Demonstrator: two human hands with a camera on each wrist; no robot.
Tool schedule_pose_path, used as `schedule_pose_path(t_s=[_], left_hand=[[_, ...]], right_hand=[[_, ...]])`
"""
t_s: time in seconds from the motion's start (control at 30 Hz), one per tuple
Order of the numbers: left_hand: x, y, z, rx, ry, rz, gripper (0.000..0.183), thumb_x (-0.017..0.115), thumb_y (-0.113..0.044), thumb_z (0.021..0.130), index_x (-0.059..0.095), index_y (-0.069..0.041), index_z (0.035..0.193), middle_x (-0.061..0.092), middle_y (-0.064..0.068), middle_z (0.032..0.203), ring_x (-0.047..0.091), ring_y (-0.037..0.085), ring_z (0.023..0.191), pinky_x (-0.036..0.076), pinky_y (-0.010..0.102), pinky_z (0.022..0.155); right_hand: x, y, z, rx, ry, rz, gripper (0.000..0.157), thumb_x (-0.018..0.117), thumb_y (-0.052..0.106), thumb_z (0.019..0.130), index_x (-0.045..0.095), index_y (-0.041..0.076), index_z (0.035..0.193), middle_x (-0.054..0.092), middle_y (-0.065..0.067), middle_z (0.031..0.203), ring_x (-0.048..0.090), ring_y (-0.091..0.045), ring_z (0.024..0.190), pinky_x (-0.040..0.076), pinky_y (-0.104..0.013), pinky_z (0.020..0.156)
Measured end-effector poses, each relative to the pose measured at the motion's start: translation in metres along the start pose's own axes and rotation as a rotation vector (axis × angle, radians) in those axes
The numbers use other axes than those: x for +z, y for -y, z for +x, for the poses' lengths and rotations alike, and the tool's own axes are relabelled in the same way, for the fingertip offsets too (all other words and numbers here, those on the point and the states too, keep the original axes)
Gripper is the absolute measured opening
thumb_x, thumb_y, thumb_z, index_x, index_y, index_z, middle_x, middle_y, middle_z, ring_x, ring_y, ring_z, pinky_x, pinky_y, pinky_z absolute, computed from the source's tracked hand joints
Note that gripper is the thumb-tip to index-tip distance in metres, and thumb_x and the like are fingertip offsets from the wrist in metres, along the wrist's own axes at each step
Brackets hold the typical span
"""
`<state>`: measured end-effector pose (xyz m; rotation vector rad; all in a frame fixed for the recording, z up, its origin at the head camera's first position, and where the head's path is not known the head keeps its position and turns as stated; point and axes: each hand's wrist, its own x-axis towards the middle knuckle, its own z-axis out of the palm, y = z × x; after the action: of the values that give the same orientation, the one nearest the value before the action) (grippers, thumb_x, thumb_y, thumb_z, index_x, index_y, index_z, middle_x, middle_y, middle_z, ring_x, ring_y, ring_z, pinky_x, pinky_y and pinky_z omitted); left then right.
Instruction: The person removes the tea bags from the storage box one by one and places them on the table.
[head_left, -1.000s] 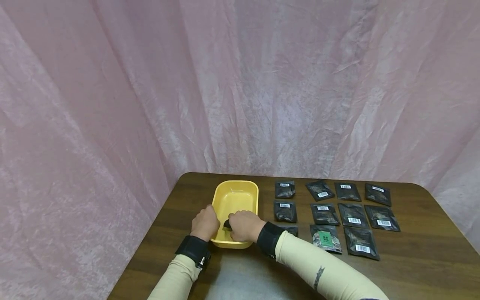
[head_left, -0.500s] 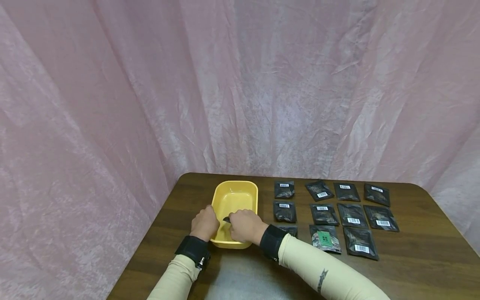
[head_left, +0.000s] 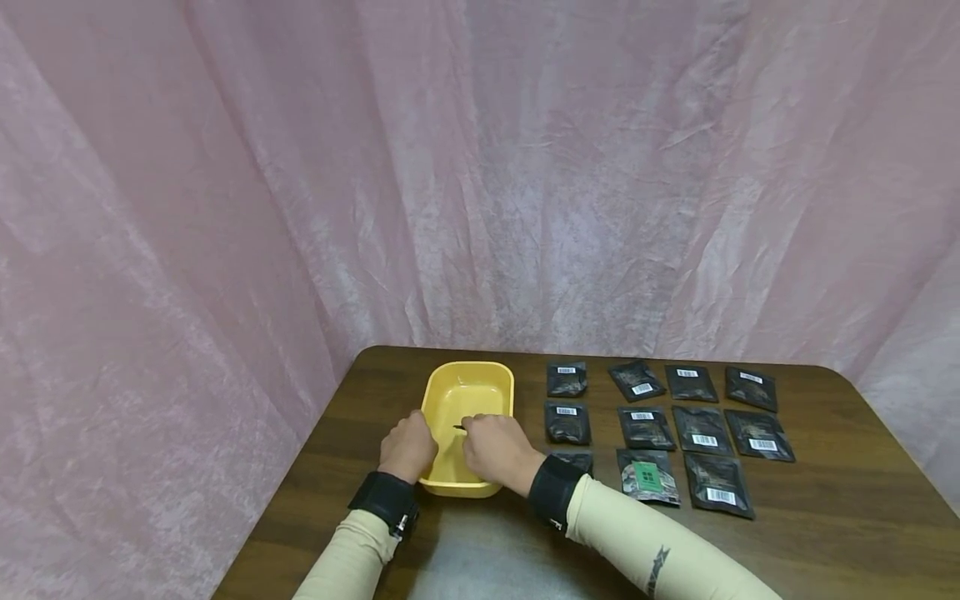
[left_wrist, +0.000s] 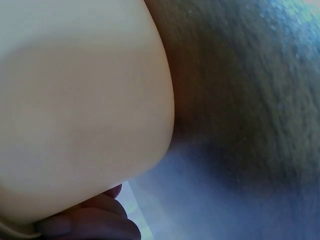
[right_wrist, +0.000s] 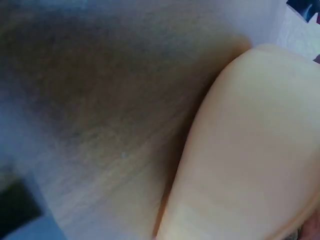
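Observation:
My left hand [head_left: 408,447] grips the left rim of a yellow rectangular tray [head_left: 448,477]. Its curled fingers [left_wrist: 95,220] show under the tray wall [left_wrist: 90,110] in the left wrist view. Over the near right part of the tray, my right hand [head_left: 495,446] is curled, back of the hand up. From its fingers, a thin dark tip [head_left: 459,427] sticks out to the left; the rest of that object is hidden, and I cannot tell what it is. In the right wrist view the tray's outer wall [right_wrist: 245,145] covers most of the right side.
Right of the tray, several black sachets [head_left: 704,429] with white barcode labels lie in rough rows on the brown wooden table [head_left: 825,517]. One sachet [head_left: 648,477] shows a green label. My right forearm passes close by a partly hidden sachet [head_left: 576,460]. A pink curtain [head_left: 525,167] hangs behind.
My right hand has moved slightly away from me and to the right over the tray; less of the dark object shows at its fingertips. The left hand stays at the rim.

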<state>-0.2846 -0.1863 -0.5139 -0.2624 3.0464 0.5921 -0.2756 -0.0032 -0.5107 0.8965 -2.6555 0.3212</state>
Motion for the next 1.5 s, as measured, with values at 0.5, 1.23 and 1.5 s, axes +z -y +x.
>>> schedule_pose_path(t_s=[0.5, 1.23, 1.5], left_hand=[[0.001, 0.008, 0.001, -0.002, -0.006, 0.022, 0.027, 0.064, -0.013, 0.094, 0.064, 0.002, 0.116, 0.071, 0.017, 0.097, 0.069, 0.031, 0.085, 0.056, 0.053, 0.077], [-0.002, 0.001, -0.003, -0.001, -0.006, 0.024, 0.028, 0.064, -0.014, 0.096, 0.063, 0.002, 0.12, 0.07, 0.016, 0.096, 0.067, 0.029, 0.084, 0.057, 0.052, 0.077], [-0.002, 0.001, -0.007, 0.003, 0.001, 0.034, 0.028, 0.063, -0.013, 0.096, 0.063, 0.003, 0.119, 0.071, 0.018, 0.098, 0.069, 0.03, 0.085, 0.057, 0.053, 0.077]], right_hand=[[-0.072, -0.033, -0.017, -0.048, -0.302, 0.08, 0.033, 0.063, 0.014, 0.098, 0.079, 0.011, 0.127, 0.081, -0.006, 0.124, 0.076, -0.024, 0.117, 0.061, -0.044, 0.098], [-0.17, -0.163, -0.177, 0.384, -0.256, -0.048, 0.042, 0.059, 0.006, 0.094, 0.074, 0.005, 0.133, 0.074, -0.025, 0.13, 0.073, -0.042, 0.096, 0.038, -0.032, 0.052], [-0.173, -0.191, -0.241, 0.507, -0.154, -0.08, 0.042, 0.058, 0.004, 0.094, 0.074, 0.005, 0.133, 0.076, -0.025, 0.097, 0.023, -0.008, 0.05, 0.02, -0.026, 0.046]])
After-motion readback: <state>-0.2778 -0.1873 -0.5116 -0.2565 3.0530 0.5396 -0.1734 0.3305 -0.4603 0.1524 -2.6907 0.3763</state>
